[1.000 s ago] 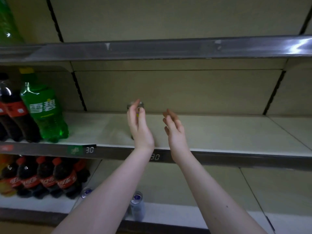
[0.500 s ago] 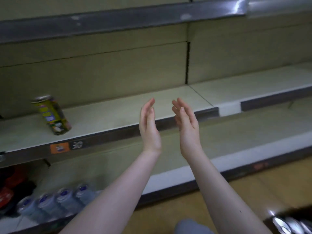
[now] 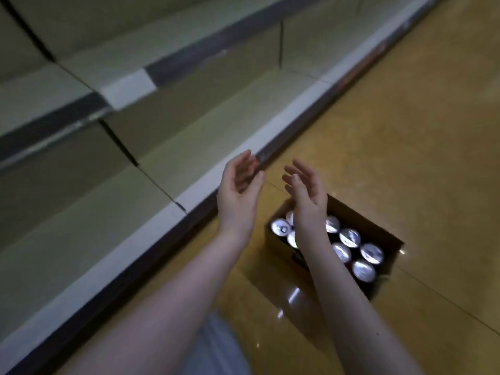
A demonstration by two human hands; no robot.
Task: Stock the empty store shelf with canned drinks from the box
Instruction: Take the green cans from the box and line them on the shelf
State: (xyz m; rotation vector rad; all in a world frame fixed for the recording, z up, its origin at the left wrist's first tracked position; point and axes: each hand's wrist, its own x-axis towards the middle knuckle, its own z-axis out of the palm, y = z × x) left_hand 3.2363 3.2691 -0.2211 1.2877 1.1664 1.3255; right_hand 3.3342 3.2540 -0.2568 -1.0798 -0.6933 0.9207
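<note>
1. Hovering over the floor point(image 3: 411, 125): left hand point(image 3: 238, 196) and right hand point(image 3: 307, 192) are both empty, palms facing each other, fingers point(image 3: 242, 163) apart and loosely straight. Neither touches anything.
2. The box point(image 3: 370, 226) sits on the floor, open-topped, just beside the base of the shelf point(image 3: 205, 131) and below and to the right of the hands. The cans point(image 3: 349, 237) stand upright inside, packed close with silver tops showing. The right forearm crosses the left end of the box and hides some of them.
3. Step in hand, as I judge it: going down into the box for the next cans. The shelf boards in view carry nothing.
4. To do it well, drop the hands straight down over the box rather than sweeping in from the side, because the cardboard walls stand above the can tops.
5. Take cans from the near or outer edge first. There the fingers have a free side to wrap, while the middle ones sit tight against their neighbours.
6. Grip each can round the body below the rim, thumb opposite fingers, and lift it vertically until it clears the wall.
7. One can per hand looks sensible, since the surfaces are smooth and likely slippery.
8. Risks: dragging the light box along the glossy floor, or knocking a neighbouring can over on the way out.
</note>
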